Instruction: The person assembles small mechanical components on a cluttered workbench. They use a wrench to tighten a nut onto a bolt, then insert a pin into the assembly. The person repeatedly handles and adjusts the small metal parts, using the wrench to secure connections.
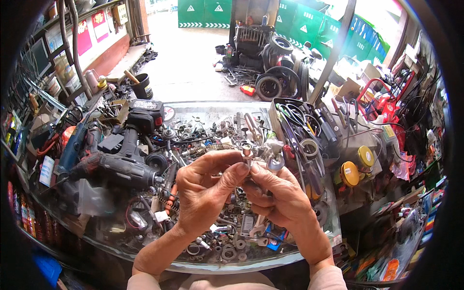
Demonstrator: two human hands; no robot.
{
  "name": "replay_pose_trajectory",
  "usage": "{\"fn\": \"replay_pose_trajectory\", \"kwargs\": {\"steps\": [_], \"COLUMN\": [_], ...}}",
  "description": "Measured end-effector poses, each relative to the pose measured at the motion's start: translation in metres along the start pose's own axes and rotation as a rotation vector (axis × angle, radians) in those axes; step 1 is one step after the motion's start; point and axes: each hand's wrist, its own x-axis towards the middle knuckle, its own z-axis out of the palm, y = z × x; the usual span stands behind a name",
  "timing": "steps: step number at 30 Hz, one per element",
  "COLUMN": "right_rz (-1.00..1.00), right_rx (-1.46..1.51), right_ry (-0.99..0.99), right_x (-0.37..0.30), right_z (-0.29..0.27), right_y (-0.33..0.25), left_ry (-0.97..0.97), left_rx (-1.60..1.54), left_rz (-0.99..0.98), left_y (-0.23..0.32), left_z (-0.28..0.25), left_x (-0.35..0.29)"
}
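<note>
Both my hands meet over the middle of the cluttered glass-topped counter [333, 212]. My left hand [205, 186] is closed, pinching a small metal fitting [247, 152] upright between thumb and fingers; its top looks copper-coloured. Close beside it, my right hand [280, 193] is closed too, its thumb tip against the lower part of the fitting. A shiny wrench [276, 163] shows its rounded, notched head by the right forefinger; most of its handle is hidden by that hand. Beneath the hands lie loose washers [228, 252], nuts and other small metal parts.
On the left lie a dark cordless impact wrench [121, 166] with a battery and a blue power tool [72, 147]. A bin of hand tools [299, 128] and yellow-lidded jars [350, 174] stand right. Beyond the counter, tyres [269, 87] are stacked near green panels [205, 13].
</note>
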Motion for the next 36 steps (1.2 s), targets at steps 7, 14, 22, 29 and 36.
{"fn": "replay_pose_trajectory", "kwargs": {"steps": [7, 14, 22, 29, 36], "right_rz": [-0.143, -0.385, -0.484, -0.221, -0.323], "right_rx": [-0.145, -0.723, -0.737, -0.281, -0.474], "right_ry": [0.076, 0.234, 0.154, 0.092, 0.124], "right_x": [0.004, 0.002, 0.001, -0.007, -0.007], "right_z": [-0.006, -0.007, -0.007, -0.003, 0.002], "right_y": [-0.001, -0.001, 0.003, -0.010, -0.007], "left_ry": [0.075, 0.019, -0.021, 0.068, -0.054], "left_rx": [0.013, 0.140, 0.193, 0.151, 0.072], "left_rz": [0.006, 0.103, 0.054, 0.028, 0.101], "left_y": [0.001, 0.006, 0.003, -0.010, -0.010], "left_z": [-0.001, -0.008, -0.003, -0.005, -0.005], "left_x": [0.005, 0.004, 0.001, 0.009, 0.006]}}
